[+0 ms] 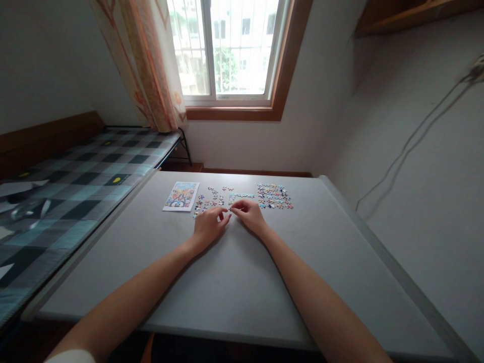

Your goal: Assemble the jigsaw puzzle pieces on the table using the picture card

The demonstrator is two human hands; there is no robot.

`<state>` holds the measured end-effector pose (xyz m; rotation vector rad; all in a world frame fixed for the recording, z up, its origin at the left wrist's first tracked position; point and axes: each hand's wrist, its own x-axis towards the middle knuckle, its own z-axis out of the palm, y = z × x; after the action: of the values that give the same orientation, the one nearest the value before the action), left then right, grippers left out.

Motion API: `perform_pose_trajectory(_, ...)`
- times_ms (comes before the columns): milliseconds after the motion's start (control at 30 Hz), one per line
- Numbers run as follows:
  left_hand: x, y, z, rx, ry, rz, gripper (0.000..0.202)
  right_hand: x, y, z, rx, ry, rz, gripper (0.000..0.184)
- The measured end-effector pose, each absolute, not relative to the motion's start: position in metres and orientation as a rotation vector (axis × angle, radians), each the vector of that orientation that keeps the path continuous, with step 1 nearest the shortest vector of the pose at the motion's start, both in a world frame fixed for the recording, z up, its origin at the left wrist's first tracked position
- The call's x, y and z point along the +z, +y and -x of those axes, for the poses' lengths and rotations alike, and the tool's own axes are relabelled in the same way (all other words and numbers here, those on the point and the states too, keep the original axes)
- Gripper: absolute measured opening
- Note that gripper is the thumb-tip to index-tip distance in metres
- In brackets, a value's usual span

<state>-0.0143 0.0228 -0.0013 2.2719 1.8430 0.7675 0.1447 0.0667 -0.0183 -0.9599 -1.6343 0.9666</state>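
Table: pale grey, smooth rectangular table (242, 287)
Joined: short, flat, pale-blue-and-multicoloured jigsaw strip (242, 195); looks early-stage
Loose: small, flat multicoloured jigsaw pieces (282, 192), clusters both sides of strip; most seem unplaced
Strip position: just beyond right hand (247, 214)
Fingers: left hand (209, 222) curled, thumb and finger apart; right fingertips together, can't tell if gripping a piece

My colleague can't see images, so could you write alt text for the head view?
A person's left hand and right hand are close together over a pale table, near loose jigsaw pieces; whether they hold one is too small to tell. Just beyond lies a partly joined section, with a printed picture sheet to the left. A window stands behind.
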Motion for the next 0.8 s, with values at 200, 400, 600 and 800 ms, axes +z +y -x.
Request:
perform_pose_trajectory(200,-0.0030,0.0232,0.0149,0.808,1.777,-2.301,0.025,-0.0193,0.0676,-0.1446,0.981,-1.597,0.926,0.016)
perform_pose_trajectory(400,-0.0039,0.0227,0.0160,0.832,1.748,-2.333,0.031,-0.0226,0.0676,-0.1437,1.108,-1.542,0.916,0.019)
perform_pose_trajectory(600,-0.0044,0.0229,0.0166,0.805,1.759,-2.337,0.022,-0.0200,0.0657,-0.1421,1.094,-1.539,0.893,0.019)
perform_pose_trajectory(800,-0.0036,0.0231,0.0164,0.831,1.793,-2.306,0.026,-0.0196,0.0667,-0.1427,1.080,-1.507,0.954,0.020)
